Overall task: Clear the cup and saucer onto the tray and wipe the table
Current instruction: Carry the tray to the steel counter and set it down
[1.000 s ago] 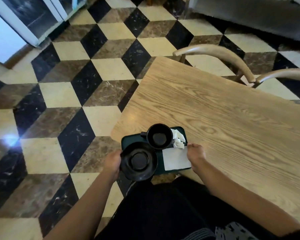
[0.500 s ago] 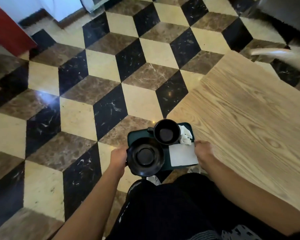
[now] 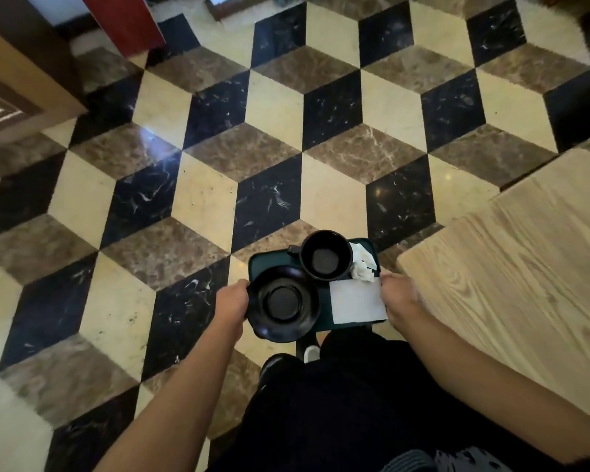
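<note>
I carry a dark green tray [image 3: 269,264] in the air over the floor, to the left of the wooden table [image 3: 532,264]. My left hand [image 3: 230,301] grips its left edge and my right hand [image 3: 401,298] grips its right edge. On the tray a black cup [image 3: 324,255] stands upright at the far side. A black saucer [image 3: 283,303] lies at the near left and overhangs the tray. A flat white napkin [image 3: 356,301] lies at the near right, with a crumpled white tissue [image 3: 363,264] behind it.
The floor [image 3: 269,158] has a cube pattern of black, cream and brown marble tiles. A wooden cabinet [image 3: 11,80] and a red panel [image 3: 126,18] stand at the far left. My dark trousers and shoes show below the tray.
The tray has come off the table's corner and now hangs over the floor. My view has swung left, so the table has slid to the right edge and the chairs are gone.
</note>
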The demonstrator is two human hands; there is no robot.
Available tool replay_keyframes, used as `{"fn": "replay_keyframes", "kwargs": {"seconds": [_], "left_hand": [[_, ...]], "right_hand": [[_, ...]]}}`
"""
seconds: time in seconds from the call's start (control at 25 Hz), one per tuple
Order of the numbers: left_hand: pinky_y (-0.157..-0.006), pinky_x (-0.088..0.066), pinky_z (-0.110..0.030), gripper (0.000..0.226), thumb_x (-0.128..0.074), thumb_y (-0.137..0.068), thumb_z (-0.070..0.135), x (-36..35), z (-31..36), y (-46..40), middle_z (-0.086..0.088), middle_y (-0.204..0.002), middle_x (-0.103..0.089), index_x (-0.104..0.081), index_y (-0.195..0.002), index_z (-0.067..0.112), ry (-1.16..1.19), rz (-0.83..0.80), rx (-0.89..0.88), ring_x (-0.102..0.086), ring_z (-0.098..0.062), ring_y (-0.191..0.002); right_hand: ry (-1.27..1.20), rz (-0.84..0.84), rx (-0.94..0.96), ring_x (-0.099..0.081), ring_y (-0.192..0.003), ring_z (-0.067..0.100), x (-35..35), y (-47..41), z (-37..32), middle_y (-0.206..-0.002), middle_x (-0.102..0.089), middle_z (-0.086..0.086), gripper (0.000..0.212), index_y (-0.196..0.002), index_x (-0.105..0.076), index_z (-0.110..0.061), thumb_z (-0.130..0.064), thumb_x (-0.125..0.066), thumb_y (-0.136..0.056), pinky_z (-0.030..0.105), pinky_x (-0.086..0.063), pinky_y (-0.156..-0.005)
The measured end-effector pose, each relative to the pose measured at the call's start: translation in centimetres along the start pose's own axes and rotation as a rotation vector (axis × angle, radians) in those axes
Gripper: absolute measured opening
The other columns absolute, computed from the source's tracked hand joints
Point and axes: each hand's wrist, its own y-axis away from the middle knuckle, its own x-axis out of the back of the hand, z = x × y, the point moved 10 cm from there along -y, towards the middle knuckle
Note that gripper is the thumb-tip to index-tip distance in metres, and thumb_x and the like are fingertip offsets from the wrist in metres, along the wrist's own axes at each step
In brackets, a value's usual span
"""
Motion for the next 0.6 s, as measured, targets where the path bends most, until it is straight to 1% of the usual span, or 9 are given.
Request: {"fn": "replay_keyframes", "kwargs": {"seconds": [0.08, 0.12, 0.2, 0.24, 0.32, 0.4, 0.44, 0.52, 0.6], "left_hand": [[-0.057, -0.032, -0.036, 0.018, -0.056, -0.092, 0.016, 0.2, 2.0, -1.2, -0.012, -0.069, -0.05, -0.054, -0.076, 0.008, 0.009, 0.026, -0.006, -0.043, -0.024, -0.065], [-0.057, -0.032, -0.037, 0.019, -0.055, -0.093, 0.017, 0.3, 3.1, -1.7, -0.012, -0.07, -0.05, -0.054, -0.077, 0.008, 0.007, 0.035, -0.007, -0.044, -0.024, -0.065], [-0.059, -0.032, -0.038, 0.02, -0.053, -0.095, 0.02, 0.0, 5.4, -2.8, -0.013, -0.073, -0.051, -0.054, -0.078, 0.009, 0.004, 0.05, -0.014, -0.044, -0.024, -0.069], [-0.059, -0.032, -0.037, 0.02, -0.052, -0.095, 0.021, -0.3, 6.9, -3.3, -0.013, -0.074, -0.051, -0.053, -0.078, 0.01, 0.006, 0.051, -0.023, -0.044, -0.024, -0.07], [-0.06, -0.033, -0.037, 0.02, -0.052, -0.097, 0.021, -1.0, 9.9, -4.3, -0.015, -0.078, -0.053, -0.055, -0.081, 0.009, 0.0, 0.06, -0.029, -0.046, -0.024, -0.074], [-0.062, -0.034, -0.038, 0.018, -0.053, -0.096, 0.021, -2.1, 12.8, -5.3, -0.016, -0.081, -0.055, -0.057, -0.083, 0.009, 0.0, 0.067, -0.036, -0.047, -0.025, -0.077], [-0.063, -0.035, -0.038, 0.019, -0.053, -0.095, 0.022, -2.6, 14.1, -5.6, -0.015, -0.079, -0.054, -0.055, -0.081, 0.009, -0.008, 0.07, -0.032, -0.046, -0.025, -0.075], [-0.062, -0.034, -0.039, 0.022, -0.052, -0.093, 0.022, -3.7, 16.7, -6.3, -0.014, -0.075, -0.05, -0.052, -0.076, 0.009, -0.017, 0.073, -0.051, -0.044, -0.026, -0.071], [-0.064, -0.035, -0.041, 0.023, -0.053, -0.091, 0.023, -5.1, 19.2, -7.4, -0.015, -0.075, -0.05, -0.052, -0.072, 0.009, -0.037, 0.074, -0.061, -0.045, -0.027, -0.071]], "right_hand": [[-0.02, -0.041, 0.023, -0.069, -0.081, 0.029, -2.0, -1.6, -2.0, -0.098, -0.073, 0.012, 0.02, -0.1, -0.076, -0.014, -0.023, -0.058, -0.097, 0.04, -0.061, -0.078], [-0.011, -0.037, 0.019, -0.069, -0.08, 0.029, -2.7, -2.2, -2.9, -0.1, -0.074, 0.014, 0.023, -0.099, -0.077, -0.015, -0.028, -0.06, -0.092, 0.04, -0.062, -0.077], [-0.033, -0.034, 0.0, -0.073, -0.091, 0.034, -3.8, -4.1, -4.5, -0.108, -0.075, 0.015, 0.031, -0.103, -0.079, -0.016, -0.035, -0.061, -0.086, 0.051, -0.063, -0.084], [-0.053, -0.045, 0.01, -0.072, -0.096, 0.035, -4.4, -4.8, -6.1, -0.111, -0.075, 0.013, 0.03, -0.107, -0.078, -0.015, -0.031, -0.061, -0.089, 0.052, -0.062, -0.088], [-0.048, -0.065, 0.025, -0.068, -0.097, 0.03, -5.1, -4.0, -10.2, -0.109, -0.072, 0.01, 0.024, -0.107, -0.077, -0.011, -0.02, -0.058, -0.097, 0.042, -0.059, -0.087], [-0.052, -0.063, 0.053, -0.06, -0.094, 0.024, -5.3, -4.8, -13.6, -0.103, -0.066, 0.007, 0.021, -0.106, -0.076, -0.011, -0.013, -0.055, -0.1, 0.033, -0.047, -0.078], [-0.056, -0.063, 0.065, -0.057, -0.092, 0.023, -5.5, -5.4, -15.1, -0.099, -0.065, 0.005, 0.021, -0.1, -0.076, -0.013, -0.011, -0.055, -0.1, 0.032, -0.044, -0.075], [-0.053, -0.061, 0.055, -0.052, -0.085, 0.023, -5.6, -6.3, -17.3, -0.083, -0.059, 0.001, 0.029, -0.074, -0.064, -0.019, -0.014, -0.053, -0.1, 0.033, -0.041, -0.069], [-0.068, -0.049, 0.05, -0.051, -0.074, 0.022, -5.5, -7.6, -19.6, -0.073, -0.053, 0.0, 0.036, -0.064, -0.055, -0.02, -0.015, -0.052, -0.1, 0.033, -0.04, -0.066]]}}
